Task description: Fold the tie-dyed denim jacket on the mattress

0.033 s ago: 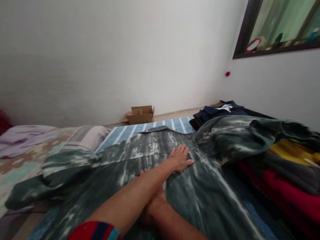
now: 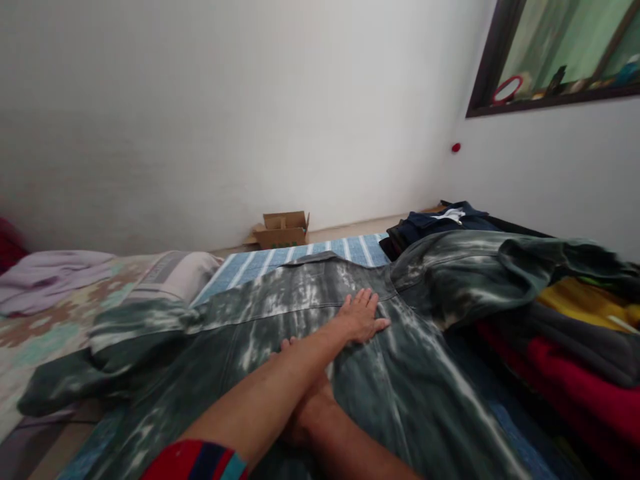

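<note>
My left hand [image 2: 361, 317] lay flat on the grey-green bleached denim jacket [image 2: 310, 333], fingers [image 2: 367, 300] spread and pressed down near the collar seam, so the cloth stayed taut and flat under my palm. My left arm crossed over my right, which is why my right hand [image 2: 300, 400] sat mostly hidden beneath the forearm; only a fingertip or two showed past it, resting on the denim, and I could not tell whether those fingers were spread or curled.

The jacket was laid out back-up across the bed, over a blue striped sheet [image 2: 300, 257], with one sleeve [image 2: 115, 347] bunched toward the left and the other sleeve [image 2: 500, 267] draped onto the pile of clothes [image 2: 560, 360] to the right, red, grey and yellow pieces heaped together. A dark folded garment [image 2: 440, 223] sat beyond that pile near the wall. A small cardboard box [image 2: 281, 229] stood on the floor against the wall, well apart from the bed, and a patterned pillow [image 2: 100, 287] lay just beside the left sleeve.
</note>
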Demonstrator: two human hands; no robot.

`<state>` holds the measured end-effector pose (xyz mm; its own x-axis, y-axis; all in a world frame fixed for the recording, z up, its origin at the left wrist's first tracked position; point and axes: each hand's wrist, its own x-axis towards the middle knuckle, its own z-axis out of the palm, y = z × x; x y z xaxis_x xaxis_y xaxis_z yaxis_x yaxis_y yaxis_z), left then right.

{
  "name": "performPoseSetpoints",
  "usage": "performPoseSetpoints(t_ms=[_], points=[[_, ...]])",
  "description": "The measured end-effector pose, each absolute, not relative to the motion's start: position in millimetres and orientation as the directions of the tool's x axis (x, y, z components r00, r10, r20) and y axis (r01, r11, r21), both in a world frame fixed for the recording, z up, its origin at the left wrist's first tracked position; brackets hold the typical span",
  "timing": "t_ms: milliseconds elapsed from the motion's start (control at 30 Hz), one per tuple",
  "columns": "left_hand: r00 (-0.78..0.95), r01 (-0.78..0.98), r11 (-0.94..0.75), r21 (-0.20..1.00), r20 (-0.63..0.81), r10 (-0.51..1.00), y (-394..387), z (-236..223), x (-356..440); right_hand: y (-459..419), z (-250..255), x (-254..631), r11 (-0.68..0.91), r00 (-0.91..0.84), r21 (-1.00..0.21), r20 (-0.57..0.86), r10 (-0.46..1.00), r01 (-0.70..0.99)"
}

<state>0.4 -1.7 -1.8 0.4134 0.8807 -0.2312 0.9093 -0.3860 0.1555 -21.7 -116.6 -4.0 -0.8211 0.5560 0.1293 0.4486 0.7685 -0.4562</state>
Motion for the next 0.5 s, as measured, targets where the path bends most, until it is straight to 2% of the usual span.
performPoseSetpoints(t_ms=[67,167,267,400,500], points=[[0.408,0.912,-0.379,0.154,-0.260,0.875,-2,1,2,-117,-7,-22,0.772,-0.824,-0.474,0.153,0.545,0.423],[0.404,0.911,-0.362,0.197,-0.255,0.878,-2,22,-3,-115,-12,-23,0.803,-0.822,-0.432,0.207,0.531,0.410],[0.338,0.913,-0.309,0.267,-0.067,0.939,-10,51,-24,-115,-13,-23,0.790,-0.777,-0.408,0.250,0.579,0.458],[0.096,0.917,-0.169,0.362,0.211,0.973,-41,73,-71,-115,-7,-18,0.716,-0.713,-0.490,0.239,0.659,0.497],[-0.117,0.892,-0.030,0.452,0.293,0.949,-70,64,-102,-109,-2,-14,0.681,-0.682,-0.527,0.236,0.692,0.509]])
